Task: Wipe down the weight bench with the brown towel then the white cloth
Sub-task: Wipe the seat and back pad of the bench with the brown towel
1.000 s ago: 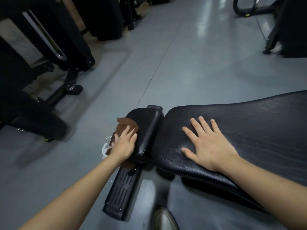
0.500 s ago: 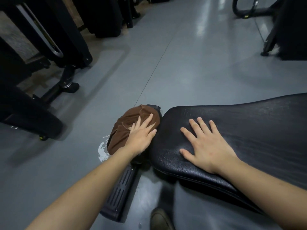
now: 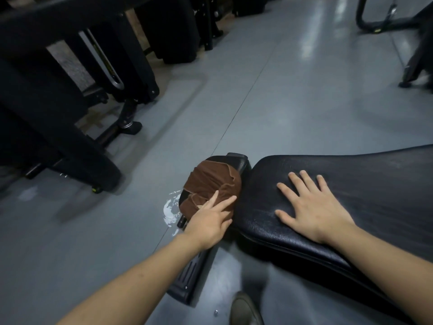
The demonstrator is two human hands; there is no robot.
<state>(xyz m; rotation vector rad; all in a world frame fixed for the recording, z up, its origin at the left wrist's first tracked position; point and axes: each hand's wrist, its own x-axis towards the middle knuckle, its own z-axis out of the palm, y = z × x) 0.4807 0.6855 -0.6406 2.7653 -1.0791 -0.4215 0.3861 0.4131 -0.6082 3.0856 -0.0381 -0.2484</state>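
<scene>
The long black cracked-vinyl weight bench pad (image 3: 365,184) lay under my right hand (image 3: 314,212), fingers spread flat and relaxed. My left hand (image 3: 210,221) pressed the crumpled brown cloth towel (image 3: 210,181) with straight fingers onto the small black seat pad (image 3: 239,161).

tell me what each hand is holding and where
Neither grips anything: left hand presses crumpled brown towel near its near edge; right hand lies flat on black padded bench.
</scene>
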